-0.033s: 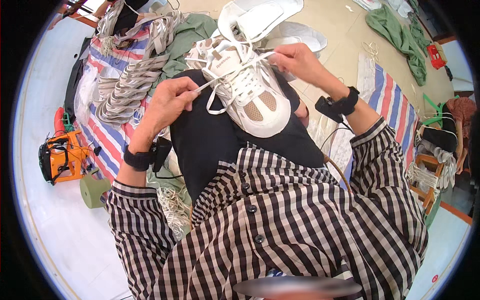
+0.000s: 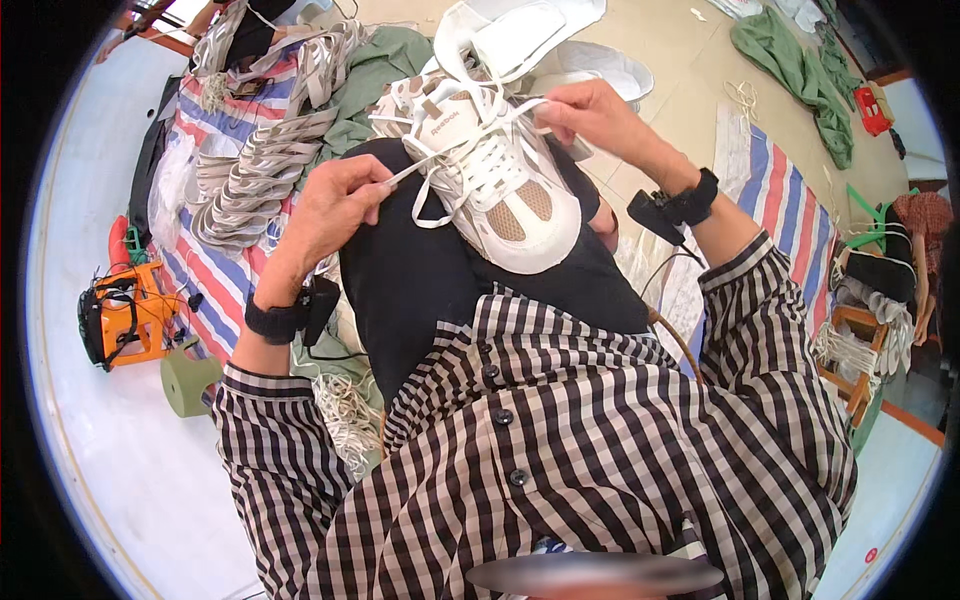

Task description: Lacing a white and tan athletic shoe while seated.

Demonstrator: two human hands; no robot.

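Note:
A cream and tan lace-up sneaker (image 2: 535, 240) rests across my black-trousered lap, its toe toward me. White shoelace (image 2: 425, 163) runs through its eyelets, and a loop of it hangs over the left side. My left hand (image 2: 335, 195) pinches one lace end left of the shoe. My right hand (image 2: 598, 118) grips the other end by the upper right of the shoe. Between both hands the lace stretches taut across the tongue. The fingertips of each hand are closed on the lace.
Rows of stacked shoe parts (image 2: 245, 185) lie on a striped sheet (image 2: 215, 290) at left. White shoe pieces (image 2: 530, 40) sit beyond the sneaker. An orange stool (image 2: 150, 310) and green stool (image 2: 190, 378) stand far left. Loose laces (image 2: 345, 415) lie by my left elbow; green cloth (image 2: 785, 65) lies far right.

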